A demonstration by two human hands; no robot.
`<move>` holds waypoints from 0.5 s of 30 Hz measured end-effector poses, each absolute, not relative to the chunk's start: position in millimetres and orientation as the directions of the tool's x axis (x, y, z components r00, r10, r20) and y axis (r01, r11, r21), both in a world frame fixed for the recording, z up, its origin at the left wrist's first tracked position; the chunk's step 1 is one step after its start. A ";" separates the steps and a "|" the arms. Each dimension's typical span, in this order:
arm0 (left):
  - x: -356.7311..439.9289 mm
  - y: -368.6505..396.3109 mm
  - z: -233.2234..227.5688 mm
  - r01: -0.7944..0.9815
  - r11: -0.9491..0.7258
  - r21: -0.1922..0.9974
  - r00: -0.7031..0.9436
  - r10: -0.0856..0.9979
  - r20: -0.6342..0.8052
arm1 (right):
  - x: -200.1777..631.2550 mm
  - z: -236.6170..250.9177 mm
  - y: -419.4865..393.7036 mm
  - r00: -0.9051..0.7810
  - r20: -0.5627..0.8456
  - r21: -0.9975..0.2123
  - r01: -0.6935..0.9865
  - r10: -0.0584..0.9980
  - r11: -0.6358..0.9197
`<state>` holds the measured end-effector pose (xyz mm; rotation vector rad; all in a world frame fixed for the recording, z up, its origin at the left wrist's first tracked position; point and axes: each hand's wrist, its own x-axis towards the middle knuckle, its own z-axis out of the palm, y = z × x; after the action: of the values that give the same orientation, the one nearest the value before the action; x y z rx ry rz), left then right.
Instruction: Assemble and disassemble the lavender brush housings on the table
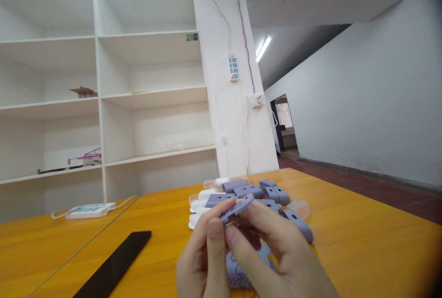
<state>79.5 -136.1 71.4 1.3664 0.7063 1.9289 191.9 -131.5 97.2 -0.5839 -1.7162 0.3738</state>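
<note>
Between both hands, above the table's near part, is a small purple plastic shell piece [239,207] with holes in it, held tilted. My left hand [207,254] pinches its left edge with thumb and fingers. On the other side, my right hand [276,247] grips it, with the thumb tip close to a thin shiny bit under the piece that I cannot make out. Just below the hands lies another purple plastic part [236,268], partly covered by them. Behind are several purple shells [247,190], white caps [198,205] and a clear cap [299,208].
A black flat slab [115,261] lies at the left on the orange wooden table [366,238]. Farther back sits a white power strip [90,210] with a cable. White shelves [155,155] and a pillar [238,123] with wires stand behind the table.
</note>
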 end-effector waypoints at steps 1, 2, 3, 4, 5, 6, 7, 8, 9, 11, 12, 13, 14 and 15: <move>76.7 -133.8 73.7 -0.169 -0.641 0.749 -0.238 0.764 0.600 | 192.4 96.7 -130.3 -0.150 0.792 -0.571 0.160 0.592 0.805; 73.5 -131.7 76.3 -0.140 -0.644 0.752 -0.232 0.760 0.608 | 193.0 95.7 -128.9 -0.148 0.766 -0.612 0.128 0.625 0.780; 69.8 -129.7 79.1 -0.121 -0.644 0.755 -0.210 0.760 0.615 | 193.5 94.3 -127.6 -0.143 0.735 -0.658 0.088 0.663 0.748; 65.8 -127.9 82.0 -0.106 -0.638 0.763 -0.168 0.768 0.619 | 193.8 92.7 -126.3 -0.136 0.701 -0.701 0.050 0.700 0.711; 61.4 -126.5 85.0 -0.090 -0.627 0.774 -0.112 0.778 0.618 | 194.1 91.1 -125.3 -0.131 0.670 -0.735 0.021 0.730 0.678; 57.0 -125.4 87.9 -0.069 -0.619 0.783 -0.051 0.786 0.617 | 194.3 89.9 -124.5 -0.131 0.651 -0.754 0.006 0.748 0.657; 52.7 -124.6 90.6 -0.036 -0.622 0.782 0.002 0.783 0.623 | 194.4 89.0 -124.0 -0.144 0.644 -0.759 0.007 0.751 0.652; 48.7 -124.3 92.9 0.006 -0.638 0.770 0.040 0.770 0.637 | 194.5 88.7 -123.8 -0.167 0.645 -0.754 0.020 0.746 0.656; 45.2 -124.3 94.8 0.050 -0.658 0.751 0.063 0.753 0.655 | 194.6 88.9 -123.8 -0.194 0.646 -0.747 0.039 0.738 0.664; 40.2 -125.4 97.5 0.109 -0.682 0.723 0.103 0.731 0.675 | 194.9 90.6 -124.2 -0.256 0.642 -0.730 0.083 0.723 0.678; 38.5 -126.4 98.3 0.131 -0.679 0.722 0.125 0.734 0.668 | 195.3 91.8 -124.7 -0.277 0.643 -0.718 0.105 0.714 0.688; 37.2 -127.6 99.0 0.157 -0.669 0.727 0.146 0.743 0.653 | 195.9 93.2 -125.2 -0.287 0.652 -0.699 0.132 0.702 0.703; 36.1 -128.9 99.5 0.187 -0.658 0.730 0.168 0.753 0.636 | 196.7 94.8 -125.8 -0.285 0.671 -0.670 0.162 0.684 0.725; 35.1 -130.2 100.1 0.219 -0.648 0.729 0.186 0.761 0.621 | 197.8 96.4 -126.6 -0.278 0.699 -0.631 0.196 0.659 0.751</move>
<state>35.1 -130.2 100.1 1.9830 0.9163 1.4757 197.8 -126.6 96.4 -0.6626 -1.8344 0.5189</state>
